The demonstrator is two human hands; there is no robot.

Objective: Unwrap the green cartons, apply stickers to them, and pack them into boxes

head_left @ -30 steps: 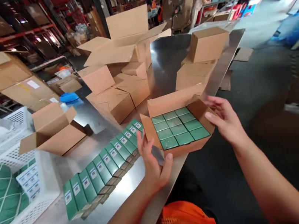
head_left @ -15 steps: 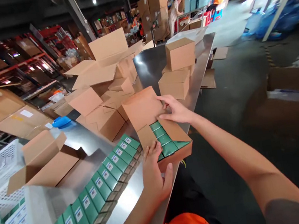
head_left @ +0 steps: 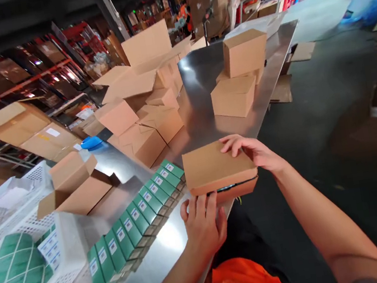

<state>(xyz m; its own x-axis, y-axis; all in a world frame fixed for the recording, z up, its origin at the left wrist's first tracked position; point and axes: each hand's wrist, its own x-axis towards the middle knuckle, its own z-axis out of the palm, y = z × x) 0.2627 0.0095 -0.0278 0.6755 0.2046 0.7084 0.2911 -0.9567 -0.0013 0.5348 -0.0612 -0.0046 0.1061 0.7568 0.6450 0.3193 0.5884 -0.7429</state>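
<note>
A small cardboard box [head_left: 218, 165] sits at the near edge of the metal table with its lid folded down. A dark gap shows along its front, between lid and base. My right hand [head_left: 252, 151] grips the lid's right side, fingers curled over the top. At the front edge, my left hand [head_left: 204, 224] touches the box with its fingers extended and thumb apart. To the left runs a slanted row of green cartons [head_left: 136, 215] with white labels. The box's contents are hidden under the lid.
Closed cardboard boxes [head_left: 233, 97] are stacked further along the metal table [head_left: 196, 78]. More boxes [head_left: 151, 130] and a large open carton [head_left: 146, 48] stand behind. At left are an open box [head_left: 82, 190], white baskets [head_left: 72, 253] and a blue object [head_left: 91, 142]. People work in the background.
The box's lid has swung down over the green cartons inside, with my right hand moving onto its top. My left hand has shifted to the front edge. The view has turned slightly left.
</note>
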